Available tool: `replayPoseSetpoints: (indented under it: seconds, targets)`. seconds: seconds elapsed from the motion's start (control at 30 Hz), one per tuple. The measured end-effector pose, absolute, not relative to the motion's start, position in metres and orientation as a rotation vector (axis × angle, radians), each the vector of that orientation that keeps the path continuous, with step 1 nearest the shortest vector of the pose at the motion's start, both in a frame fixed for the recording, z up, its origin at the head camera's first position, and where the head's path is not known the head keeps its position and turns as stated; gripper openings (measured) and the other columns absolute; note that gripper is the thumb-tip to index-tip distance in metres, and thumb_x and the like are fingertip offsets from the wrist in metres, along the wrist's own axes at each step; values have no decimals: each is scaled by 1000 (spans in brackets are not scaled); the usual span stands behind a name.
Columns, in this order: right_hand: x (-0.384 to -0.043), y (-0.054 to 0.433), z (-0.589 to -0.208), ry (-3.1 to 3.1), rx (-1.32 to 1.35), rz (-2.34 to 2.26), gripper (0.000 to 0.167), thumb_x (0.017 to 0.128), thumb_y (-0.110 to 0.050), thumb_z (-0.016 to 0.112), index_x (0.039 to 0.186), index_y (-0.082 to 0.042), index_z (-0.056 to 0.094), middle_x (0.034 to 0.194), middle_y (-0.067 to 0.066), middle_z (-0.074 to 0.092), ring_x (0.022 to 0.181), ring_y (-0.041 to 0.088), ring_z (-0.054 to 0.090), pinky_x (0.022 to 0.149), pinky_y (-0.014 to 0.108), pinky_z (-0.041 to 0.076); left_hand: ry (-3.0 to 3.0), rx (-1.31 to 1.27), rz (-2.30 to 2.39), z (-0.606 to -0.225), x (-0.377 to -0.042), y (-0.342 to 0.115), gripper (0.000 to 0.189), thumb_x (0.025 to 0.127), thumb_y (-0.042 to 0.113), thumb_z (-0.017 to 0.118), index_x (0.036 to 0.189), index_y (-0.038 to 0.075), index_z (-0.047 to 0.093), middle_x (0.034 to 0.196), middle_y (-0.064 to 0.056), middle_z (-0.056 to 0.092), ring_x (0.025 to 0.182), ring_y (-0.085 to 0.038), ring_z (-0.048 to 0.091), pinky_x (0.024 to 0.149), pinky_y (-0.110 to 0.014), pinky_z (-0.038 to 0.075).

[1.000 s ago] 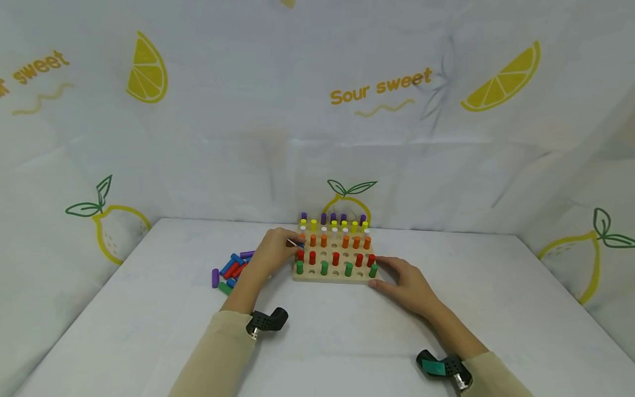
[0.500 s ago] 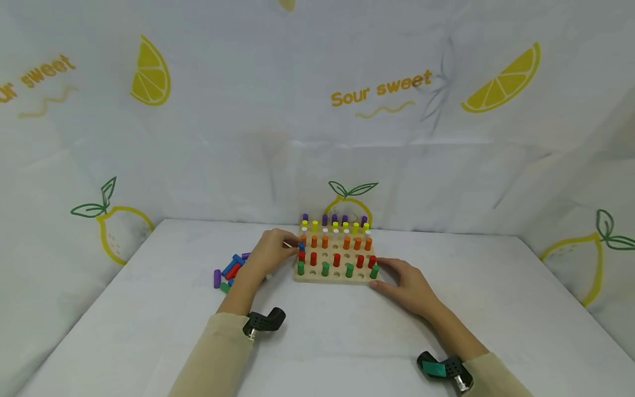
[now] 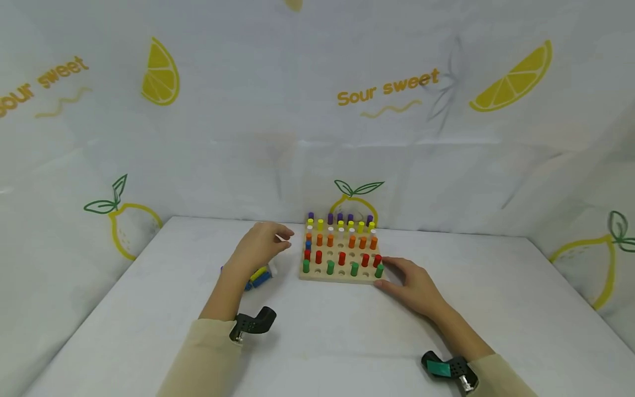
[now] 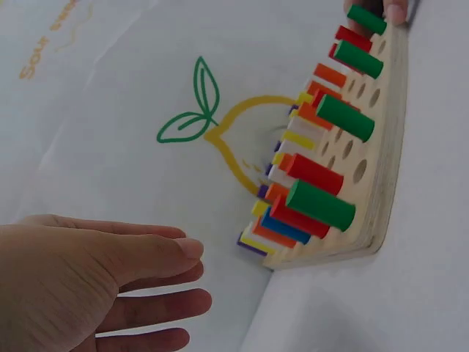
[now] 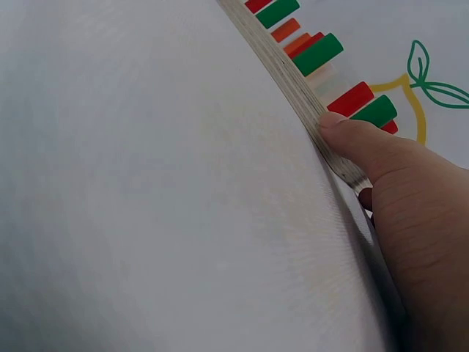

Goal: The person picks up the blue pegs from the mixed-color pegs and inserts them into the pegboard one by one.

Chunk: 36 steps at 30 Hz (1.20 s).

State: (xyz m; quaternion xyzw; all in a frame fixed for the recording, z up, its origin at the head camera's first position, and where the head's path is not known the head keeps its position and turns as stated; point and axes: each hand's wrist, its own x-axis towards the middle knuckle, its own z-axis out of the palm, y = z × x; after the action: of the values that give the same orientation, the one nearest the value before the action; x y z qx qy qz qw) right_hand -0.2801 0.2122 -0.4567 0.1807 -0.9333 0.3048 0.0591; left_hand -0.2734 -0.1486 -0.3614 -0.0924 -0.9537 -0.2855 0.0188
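A wooden pegboard (image 3: 339, 279) stands on the table with rows of coloured pegs upright in its holes: green in front, then red, orange, white, yellow and purple. One blue peg (image 3: 308, 246) is in the left column between red and orange; the left wrist view shows this blue peg (image 4: 284, 226) too. Left of the board, my left hand (image 3: 258, 247) is raised with nothing in its fingers, thumb and fingers extended. My right hand (image 3: 414, 286) grips the board's front right corner, the thumb (image 5: 348, 130) against the front edge and the fingers round the side, mostly hidden.
Loose pegs lie on the white table (image 3: 337, 336) under and beside the left forearm, among them a yellow peg (image 3: 258, 273) and a blue one; the arm hides part of the pile. A white lemon-print cloth (image 3: 238, 165) rises behind the table.
The left hand has let go of the blue peg, now standing in the board's left column, and has drawn back leftward, its fingers opening. The right hand stays at the corner.
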Motion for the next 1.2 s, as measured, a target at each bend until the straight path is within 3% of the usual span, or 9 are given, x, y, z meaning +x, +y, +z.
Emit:
replayPoseSetpoints:
  seconds: [0.3, 0.53, 0.83, 1.2]
  targets:
    - [-278, 215, -457, -2841, 518, 928, 70, 89, -46, 74, 142, -5, 55, 144, 18, 59, 139, 41, 49, 113, 61, 41, -2976, -291, -696, -354, -264, -182, 29, 98, 17, 67, 124, 8, 72, 119, -11, 74, 109, -28, 71, 93, -44, 59]
    - [-277, 215, -460, -2851, 509, 930, 69, 89, -44, 74, 142, -5, 55, 144, 18, 59, 139, 41, 49, 114, 62, 40, -3003, -258, -641, -364, -255, -209, 29, 97, 18, 66, 123, 7, 72, 113, -12, 76, 107, -31, 68, 94, -50, 56]
    - [-280, 219, -453, -2846, 530, 890, 67, 90, -43, 74, 142, -5, 56, 143, 19, 59, 139, 42, 49, 113, 62, 40, -3019, -221, -641, -384, -254, -232, 28, 96, 14, 68, 121, 4, 72, 110, -14, 76, 100, -30, 70, 91, -49, 58]
    - [-280, 211, -452, -2863, 532, 933, 69, 90, -45, 73, 143, -5, 54, 145, 18, 58, 141, 41, 47, 115, 62, 38, -3073, -143, -611, -393, -258, -249, 29, 96, 16, 67, 122, 3, 71, 113, -17, 73, 101, -31, 68, 91, -51, 57]
